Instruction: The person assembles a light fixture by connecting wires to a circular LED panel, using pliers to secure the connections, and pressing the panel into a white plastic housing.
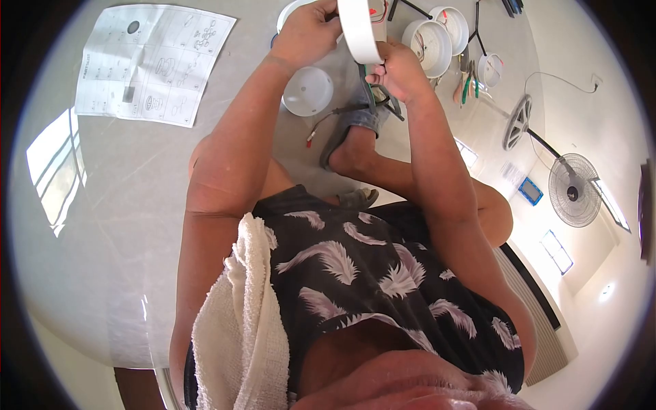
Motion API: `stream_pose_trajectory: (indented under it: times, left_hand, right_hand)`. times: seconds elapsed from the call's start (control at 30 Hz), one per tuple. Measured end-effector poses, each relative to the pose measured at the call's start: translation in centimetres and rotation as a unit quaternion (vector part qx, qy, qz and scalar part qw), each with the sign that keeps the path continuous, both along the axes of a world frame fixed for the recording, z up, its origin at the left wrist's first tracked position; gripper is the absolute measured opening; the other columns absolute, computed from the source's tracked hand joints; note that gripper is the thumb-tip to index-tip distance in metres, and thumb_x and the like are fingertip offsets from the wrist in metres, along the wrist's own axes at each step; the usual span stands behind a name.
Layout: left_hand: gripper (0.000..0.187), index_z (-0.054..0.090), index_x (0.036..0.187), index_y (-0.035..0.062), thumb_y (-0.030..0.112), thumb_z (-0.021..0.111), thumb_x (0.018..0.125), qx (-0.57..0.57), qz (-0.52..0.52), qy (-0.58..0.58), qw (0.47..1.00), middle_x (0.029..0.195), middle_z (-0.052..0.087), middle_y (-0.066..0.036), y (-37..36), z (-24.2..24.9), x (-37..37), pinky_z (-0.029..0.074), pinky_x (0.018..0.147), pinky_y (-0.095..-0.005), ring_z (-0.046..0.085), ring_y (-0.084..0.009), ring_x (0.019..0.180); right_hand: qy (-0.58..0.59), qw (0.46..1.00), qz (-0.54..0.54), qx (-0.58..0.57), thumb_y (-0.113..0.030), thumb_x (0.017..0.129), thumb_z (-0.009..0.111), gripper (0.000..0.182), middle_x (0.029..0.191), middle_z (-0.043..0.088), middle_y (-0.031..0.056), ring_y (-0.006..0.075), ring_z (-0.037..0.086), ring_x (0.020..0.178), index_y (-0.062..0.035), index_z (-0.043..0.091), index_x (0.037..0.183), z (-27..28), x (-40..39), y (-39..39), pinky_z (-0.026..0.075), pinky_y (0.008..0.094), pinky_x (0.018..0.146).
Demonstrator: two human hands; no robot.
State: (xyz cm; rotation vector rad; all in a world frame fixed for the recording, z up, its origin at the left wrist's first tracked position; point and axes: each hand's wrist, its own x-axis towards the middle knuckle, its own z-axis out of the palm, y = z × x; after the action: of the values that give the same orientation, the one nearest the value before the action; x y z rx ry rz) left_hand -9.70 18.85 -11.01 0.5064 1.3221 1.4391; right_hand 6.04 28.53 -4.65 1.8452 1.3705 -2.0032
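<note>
My left hand (307, 34) is closed on the left side of a white round lamp shell (358, 31), seen nearly edge-on near the top of the view. My right hand (402, 70) is closed at its lower right edge, fingers bent inward. Red wire shows just beyond the rim; the shell's inside is turned away from me. Below my left hand, a white round plate with small holes (307, 91) lies on the floor. Right of my right hand stand more white round lamp shells (427, 49) with wires inside, joined to black arms (478, 31).
A creased instruction sheet (156, 65) lies at upper left on the glossy floor (130, 205). Green-handled pliers (467, 85) rest among tools at right. A wire with a red end (309, 142) lies near my sandalled foot. A fan (574, 190) stands farther right; a towel (242, 307) hangs over my shoulder.
</note>
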Motion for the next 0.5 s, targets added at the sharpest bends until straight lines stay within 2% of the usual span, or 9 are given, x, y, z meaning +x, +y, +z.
stream_pose_trajectory:
  times: [0.13, 0.2, 0.23, 0.33, 0.43, 0.5]
  left_hand:
    - [0.029, 0.070, 0.109, -0.0009, 0.024, 0.058, 0.100, -0.036, -0.002, -0.078, 0.996, 0.085, 0.069, -0.007, -0.1, 0.1, -2.1, 0.052, 0.059, -0.0316, 0.064, -0.0165, 0.068]
    - [0.036, 0.067, 0.114, -0.0004, 0.032, 0.056, 0.102, -0.041, 0.095, -0.178, 0.978, 0.094, 0.069, -0.008, -0.5, 1.2, -2.9, 0.053, 0.057, -0.0316, 0.064, -0.0169, 0.068]
    - [0.045, 0.063, 0.122, -0.0007, 0.038, 0.054, 0.102, -0.045, 0.077, -0.174, 0.981, 0.103, 0.068, -0.011, -0.7, 1.3, -3.2, 0.054, 0.059, -0.0323, 0.065, -0.0197, 0.072]
    - [0.050, 0.060, 0.126, -0.0018, 0.041, 0.056, 0.101, -0.018, 0.053, -0.190, 0.980, 0.105, 0.067, -0.013, -1.8, 4.6, -3.5, 0.055, 0.062, -0.0328, 0.066, -0.0199, 0.078]
    - [0.051, 0.059, 0.127, -0.0023, 0.040, 0.058, 0.098, -0.080, 0.014, -0.185, 0.979, 0.104, 0.067, -0.013, -1.0, 4.9, -3.0, 0.055, 0.064, -0.0334, 0.065, -0.0202, 0.080]
    - [0.049, 0.059, 0.127, -0.0025, 0.036, 0.059, 0.096, -0.078, 0.026, -0.179, 0.980, 0.102, 0.067, -0.012, -1.3, 4.4, -2.7, 0.055, 0.065, -0.0331, 0.065, -0.0199, 0.080]
  right_hand:
    - [0.017, 0.999, -0.042, -0.009, -0.024, 0.095, 0.065, 0.029, 0.081, 0.053, -0.0020, 0.0089, 0.045, 0.060, -0.0047, 0.063, 0.117, -0.1, 0.5, 0.1, 0.055, 0.0393, 0.067]
    - [0.010, 0.999, -0.038, -0.011, -0.025, 0.096, 0.065, 0.031, 0.083, 0.055, -0.0012, 0.0094, 0.047, 0.062, -0.0043, 0.063, 0.119, 0.1, 0.8, 0.5, 0.055, 0.0388, 0.066]
    - [0.002, 0.999, -0.034, -0.014, -0.025, 0.096, 0.065, 0.032, 0.084, 0.056, -0.0005, 0.0099, 0.049, 0.064, -0.0040, 0.063, 0.120, 0.2, 0.7, 0.6, 0.055, 0.0383, 0.066]
    - [-0.028, 0.999, -0.016, 0.037, -0.028, 0.096, 0.065, 0.038, 0.090, 0.060, 0.0020, 0.0116, 0.054, 0.069, -0.0018, 0.062, 0.124, 0.9, -0.2, 0.3, 0.056, 0.0349, 0.063]
    - [-0.046, 0.995, 0.035, 0.085, -0.033, 0.095, 0.067, 0.044, 0.098, 0.064, 0.0051, 0.0140, 0.060, 0.078, -0.0002, 0.063, 0.124, 0.8, -0.3, 0.3, 0.057, 0.0327, 0.060]
    - [-0.070, 0.988, 0.056, 0.124, -0.034, 0.095, 0.068, 0.045, 0.098, 0.065, 0.0064, 0.0147, 0.061, 0.078, 0.0007, 0.064, 0.123, 1.0, -0.5, 0.0, 0.058, 0.0330, 0.060]
